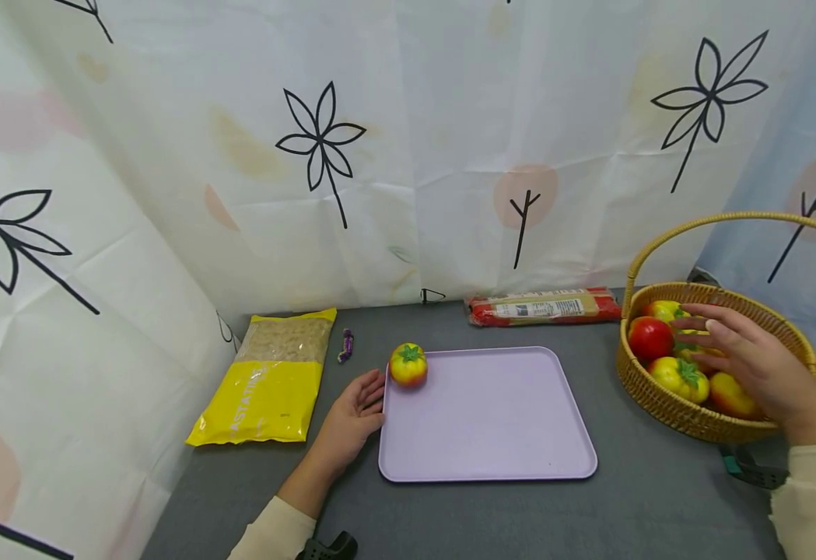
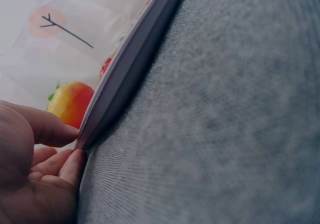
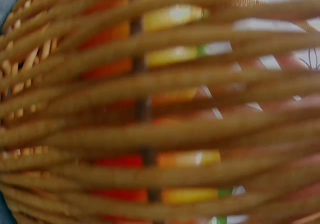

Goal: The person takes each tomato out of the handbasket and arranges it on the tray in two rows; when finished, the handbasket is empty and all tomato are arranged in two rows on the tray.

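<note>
A lilac tray [image 1: 492, 435] lies flat on the grey table. One yellow-red fruit [image 1: 408, 365] with a green top sits in its far left corner. My left hand [image 1: 374, 398] is at the tray's left edge. In the left wrist view the left hand [image 2: 78, 143] has its thumb [image 2: 47, 126] on the tray rim [image 2: 131, 59] and its fingers against the edge below, beside the fruit [image 2: 71, 102]. My right hand [image 1: 705, 336] is spread over the fruit in the wicker basket [image 1: 660, 400], fingers straight, gripping nothing. The right wrist view shows only the blurred basket wall [image 3: 150, 134].
A yellow pasta bag [image 1: 267, 381] lies left of the tray, with a small purple sweet [image 1: 345, 344] behind it. A red packet [image 1: 544, 306] lies along the back. A patterned curtain closes the back and left. The basket's tall handle [image 1: 737, 219] arches over my right hand.
</note>
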Demonstrator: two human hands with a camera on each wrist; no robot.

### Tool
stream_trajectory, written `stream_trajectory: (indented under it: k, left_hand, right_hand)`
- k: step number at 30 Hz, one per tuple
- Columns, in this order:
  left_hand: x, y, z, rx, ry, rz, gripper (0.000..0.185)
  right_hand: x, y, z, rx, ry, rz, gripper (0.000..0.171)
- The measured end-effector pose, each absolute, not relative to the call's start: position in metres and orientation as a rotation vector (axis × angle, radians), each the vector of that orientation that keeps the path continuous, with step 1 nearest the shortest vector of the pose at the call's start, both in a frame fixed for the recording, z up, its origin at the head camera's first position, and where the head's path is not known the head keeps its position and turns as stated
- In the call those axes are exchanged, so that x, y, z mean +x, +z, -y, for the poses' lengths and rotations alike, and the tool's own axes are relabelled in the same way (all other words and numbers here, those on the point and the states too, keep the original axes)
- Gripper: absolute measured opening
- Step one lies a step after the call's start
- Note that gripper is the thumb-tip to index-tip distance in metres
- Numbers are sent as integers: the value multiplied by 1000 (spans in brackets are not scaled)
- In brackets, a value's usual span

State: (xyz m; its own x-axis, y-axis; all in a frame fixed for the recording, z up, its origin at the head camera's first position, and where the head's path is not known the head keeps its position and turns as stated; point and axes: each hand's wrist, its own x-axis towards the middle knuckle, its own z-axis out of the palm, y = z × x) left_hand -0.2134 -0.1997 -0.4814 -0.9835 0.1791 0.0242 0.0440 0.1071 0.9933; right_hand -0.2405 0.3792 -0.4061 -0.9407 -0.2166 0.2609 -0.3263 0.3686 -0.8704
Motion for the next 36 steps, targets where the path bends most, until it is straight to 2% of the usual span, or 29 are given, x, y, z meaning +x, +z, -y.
stream_trajectory:
  k: [15, 22, 30, 36]
  left_hand:
    - [-216, -485, 200, 197, 2024, -2259, 74]
    - [-217, -485, 200, 193, 2022, -2260, 74]
    - [-217, -484, 200, 191, 2018, -2260, 74]
    - [-216, -484, 200, 188, 2022, -2256, 74]
  right_hand:
    - [-242, -408, -382, 352, 1536, 2843, 31]
    - [-242, -408, -377, 425, 1466, 2986, 47]
    - [-244, -411, -374, 520, 1366, 3041, 52]
    - [-244, -409, -374, 464, 1330, 3082, 59]
